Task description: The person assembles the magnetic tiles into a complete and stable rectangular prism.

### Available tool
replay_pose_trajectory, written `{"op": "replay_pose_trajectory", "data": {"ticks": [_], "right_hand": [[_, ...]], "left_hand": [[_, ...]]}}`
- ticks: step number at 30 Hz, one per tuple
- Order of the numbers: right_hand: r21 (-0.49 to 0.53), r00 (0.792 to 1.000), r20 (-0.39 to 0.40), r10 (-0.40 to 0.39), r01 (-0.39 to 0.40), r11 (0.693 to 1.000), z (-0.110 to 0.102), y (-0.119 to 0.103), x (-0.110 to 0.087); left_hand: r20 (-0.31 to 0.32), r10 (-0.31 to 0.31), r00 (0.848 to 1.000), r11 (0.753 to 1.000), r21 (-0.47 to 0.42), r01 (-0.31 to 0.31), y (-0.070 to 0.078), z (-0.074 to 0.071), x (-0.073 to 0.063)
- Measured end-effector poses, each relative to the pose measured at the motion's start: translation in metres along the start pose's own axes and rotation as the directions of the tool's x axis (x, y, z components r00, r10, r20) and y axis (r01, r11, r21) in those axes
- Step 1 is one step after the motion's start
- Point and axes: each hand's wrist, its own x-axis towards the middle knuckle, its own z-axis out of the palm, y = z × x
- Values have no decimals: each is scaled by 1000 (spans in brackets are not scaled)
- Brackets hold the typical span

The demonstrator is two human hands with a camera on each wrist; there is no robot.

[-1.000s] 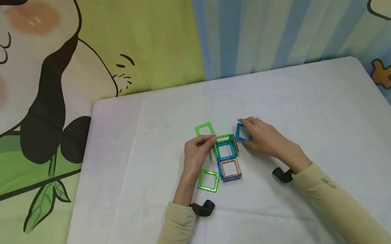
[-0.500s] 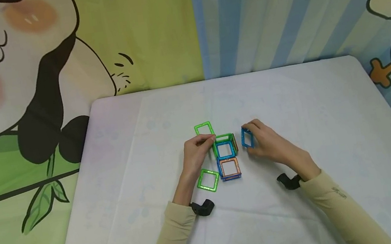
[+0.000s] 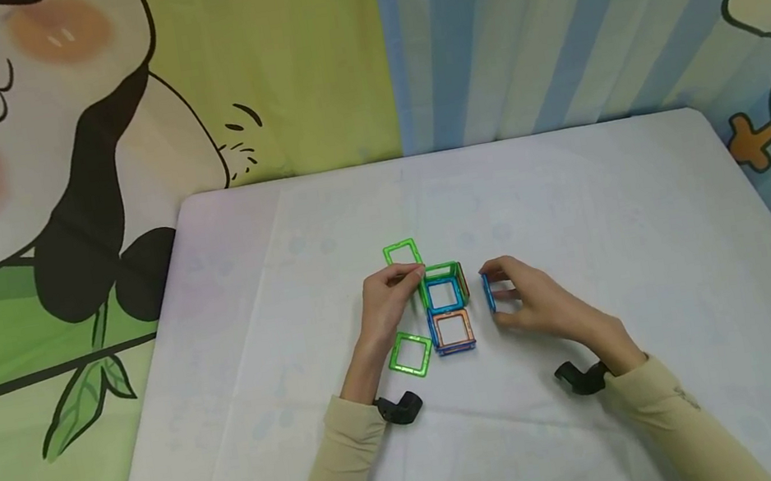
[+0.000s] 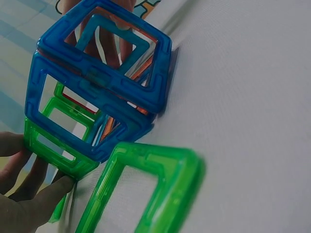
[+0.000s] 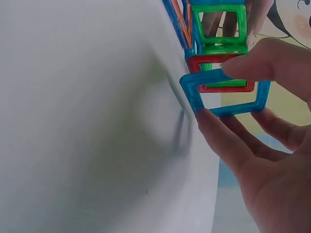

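My left hand [image 3: 387,298] pinches a green magnetic tile [image 4: 58,160] at the left side of a small block built of square magnetic tiles. Two blue tiles [image 4: 90,80] of that block face the left wrist camera. An orange tile [image 3: 451,315] forms the near top and a blue one lies behind it. To the right of the block, my right hand [image 3: 544,300] holds a loose blue tile [image 5: 238,109] by its edges, thumb on one side and fingers on the other. The tile stands on edge, apart from the block. Beyond it shows a red tile [image 5: 218,59] on the block's right side.
One loose green tile [image 3: 395,351] lies flat near the block's front left. Another green tile [image 3: 399,244] shows behind the left hand. All stand on a white-covered table [image 3: 617,189], with a printed cartoon backdrop [image 3: 299,62] behind its far edge.
My right hand has drawn slightly right and nearer, turning the blue tile from facing the head camera to edge-on. The left hand and the block stay in place.
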Motion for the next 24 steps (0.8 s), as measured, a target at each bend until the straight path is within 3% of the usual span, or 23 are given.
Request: {"op": "replay_pose_trajectory", "data": {"ticks": [10,24], "right_hand": [[47,1000,15,-7,6,999,14,2,-14],[108,996,-44,-78,83,991,30,2,-18]], "left_hand": [[-5,-6,1000,1000,5,6,1,1,-1],[-10,-21,1000,1000,21,21,3,1,-1]]}}
